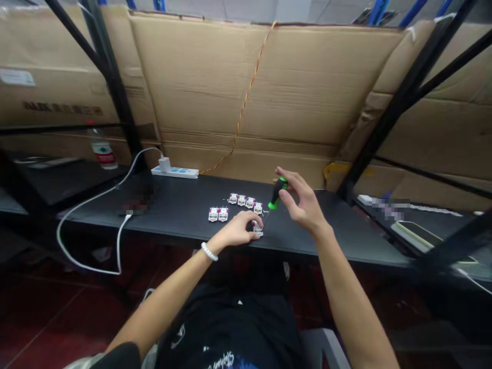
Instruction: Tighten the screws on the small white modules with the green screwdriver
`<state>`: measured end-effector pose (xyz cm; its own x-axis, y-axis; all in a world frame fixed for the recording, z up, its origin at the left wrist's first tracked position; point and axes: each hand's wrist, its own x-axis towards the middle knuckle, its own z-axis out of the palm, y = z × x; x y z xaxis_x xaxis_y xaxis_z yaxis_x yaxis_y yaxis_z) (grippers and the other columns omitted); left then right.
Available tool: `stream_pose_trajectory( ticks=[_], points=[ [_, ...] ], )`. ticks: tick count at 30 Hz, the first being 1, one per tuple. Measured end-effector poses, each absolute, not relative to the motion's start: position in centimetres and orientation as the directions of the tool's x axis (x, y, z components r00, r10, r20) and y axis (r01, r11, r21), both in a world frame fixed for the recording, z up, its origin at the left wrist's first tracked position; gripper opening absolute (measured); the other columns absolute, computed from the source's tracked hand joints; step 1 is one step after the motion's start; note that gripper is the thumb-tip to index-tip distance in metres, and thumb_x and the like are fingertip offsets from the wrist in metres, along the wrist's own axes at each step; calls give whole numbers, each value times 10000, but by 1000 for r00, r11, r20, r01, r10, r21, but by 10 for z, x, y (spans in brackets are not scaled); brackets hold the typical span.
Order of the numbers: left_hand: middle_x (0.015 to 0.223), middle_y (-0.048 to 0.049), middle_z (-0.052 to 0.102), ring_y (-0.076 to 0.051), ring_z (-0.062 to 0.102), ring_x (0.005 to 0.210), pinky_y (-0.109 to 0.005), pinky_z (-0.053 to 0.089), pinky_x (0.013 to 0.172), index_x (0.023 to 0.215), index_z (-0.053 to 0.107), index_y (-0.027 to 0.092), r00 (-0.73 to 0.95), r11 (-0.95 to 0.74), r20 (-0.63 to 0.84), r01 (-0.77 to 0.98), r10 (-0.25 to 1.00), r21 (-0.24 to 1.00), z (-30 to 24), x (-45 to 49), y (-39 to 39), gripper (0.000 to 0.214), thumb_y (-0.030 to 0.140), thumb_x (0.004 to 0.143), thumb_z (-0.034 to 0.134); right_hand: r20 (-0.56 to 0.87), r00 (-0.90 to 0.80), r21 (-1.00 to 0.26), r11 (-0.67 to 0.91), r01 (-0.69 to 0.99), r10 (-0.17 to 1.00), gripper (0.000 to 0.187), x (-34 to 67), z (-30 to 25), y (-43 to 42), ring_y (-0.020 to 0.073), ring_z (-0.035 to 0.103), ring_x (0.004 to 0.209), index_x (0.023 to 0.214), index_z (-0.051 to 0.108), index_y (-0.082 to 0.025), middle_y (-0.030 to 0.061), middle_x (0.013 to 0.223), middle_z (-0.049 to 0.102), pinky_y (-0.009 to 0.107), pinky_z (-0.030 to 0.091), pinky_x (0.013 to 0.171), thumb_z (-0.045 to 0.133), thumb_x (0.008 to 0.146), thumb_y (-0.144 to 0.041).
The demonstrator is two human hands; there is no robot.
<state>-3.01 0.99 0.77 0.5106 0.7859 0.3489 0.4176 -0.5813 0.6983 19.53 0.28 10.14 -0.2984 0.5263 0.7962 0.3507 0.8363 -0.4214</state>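
My left hand (241, 229) pinches a small white part (258, 230) against the black tabletop, near its front edge. A black-and-green screwdriver (275, 193) is in the fingers of my right hand (299, 200). Its thin shaft slants down toward the white part; whether the tip touches it, I cannot tell. Just behind my left hand stands a row of similar small white-and-purple parts (241, 200). Two more white-and-purple parts (218, 214) lie side by side to the left.
A power strip (176, 172) with a plugged-in charger sits at the back left, its white cable (82, 203) looping over the front edge. Tall cardboard (200, 82) walls the back. Black metal posts (119, 97) flank the table. A bottle (103, 151) stands at the far left.
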Motion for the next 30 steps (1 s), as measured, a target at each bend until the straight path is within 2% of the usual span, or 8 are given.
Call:
stream_pose_trajectory(
  ticks=[2, 4, 8, 14, 19, 21, 25, 30],
  points=[
    [1139, -69, 770, -267, 677, 1119, -409, 510, 1086, 993, 760, 201, 507, -579, 347, 427, 789, 695, 8, -30, 10, 251, 129, 766, 840, 759, -330, -519, 827, 216, 562, 503, 194, 96, 6, 229, 745, 1019, 1556, 568, -318, 114, 1404, 683, 447, 641, 956, 588, 1068, -435],
    [1158, -69, 768, -269, 675, 1137, -414, 501, 1105, 994, 759, 203, 514, -585, 347, 430, 785, 687, 8, -30, 10, 256, 133, 763, 845, 771, -278, -546, 820, 172, 572, 445, 193, 91, 11, 210, 737, 923, 1424, 674, -310, 82, 1230, 727, 397, 654, 860, 700, 1007, -463],
    [1164, -65, 769, -272, 675, 1146, -411, 497, 1117, 992, 762, 209, 510, -581, 343, 436, 789, 687, 8, -30, 10, 247, 148, 767, 843, 845, -120, -463, 826, 321, 520, 370, 192, 88, 16, 198, 676, 830, 1152, 782, -282, 52, 1036, 688, 327, 616, 702, 852, 873, -515],
    [1150, -70, 766, -267, 674, 1126, -412, 501, 1104, 997, 760, 204, 511, -576, 341, 426, 789, 698, 7, -30, 10, 239, 149, 778, 838, 796, -186, -555, 817, 155, 576, 410, 191, 91, 7, 238, 781, 937, 1380, 705, -309, 84, 1211, 764, 454, 654, 917, 600, 1050, -528],
    [1172, -63, 764, -269, 662, 1150, -418, 493, 1118, 1010, 767, 213, 510, -574, 335, 438, 792, 692, 7, -30, 10, 251, 156, 776, 838, 850, -94, -442, 798, 409, 519, 266, 189, 97, 4, 202, 677, 785, 1022, 805, -250, 63, 945, 715, 361, 612, 716, 803, 920, -496],
    [1166, -62, 764, -268, 662, 1145, -420, 494, 1118, 1003, 769, 211, 507, -577, 340, 439, 792, 689, 7, -30, 10, 248, 150, 773, 837, 846, -149, -411, 805, 428, 511, 325, 190, 98, 2, 224, 703, 875, 1161, 794, -250, 90, 1057, 723, 385, 632, 781, 748, 959, -501],
    [1160, -68, 763, -269, 669, 1141, -419, 500, 1112, 994, 765, 205, 513, -587, 349, 430, 784, 686, 7, -30, 10, 248, 140, 768, 843, 744, -329, -550, 812, 193, 582, 553, 194, 98, -2, 263, 756, 1126, 1587, 535, -300, 123, 1405, 697, 449, 653, 948, 578, 1062, -470],
    [1178, -65, 765, -270, 668, 1164, -421, 497, 1127, 999, 764, 215, 514, -585, 347, 427, 784, 689, 8, -30, 10, 242, 144, 777, 829, 808, -208, -429, 792, 434, 552, 360, 197, 101, -1, 207, 694, 808, 1200, 798, -252, 66, 986, 737, 383, 638, 770, 804, 918, -477]
  ],
)
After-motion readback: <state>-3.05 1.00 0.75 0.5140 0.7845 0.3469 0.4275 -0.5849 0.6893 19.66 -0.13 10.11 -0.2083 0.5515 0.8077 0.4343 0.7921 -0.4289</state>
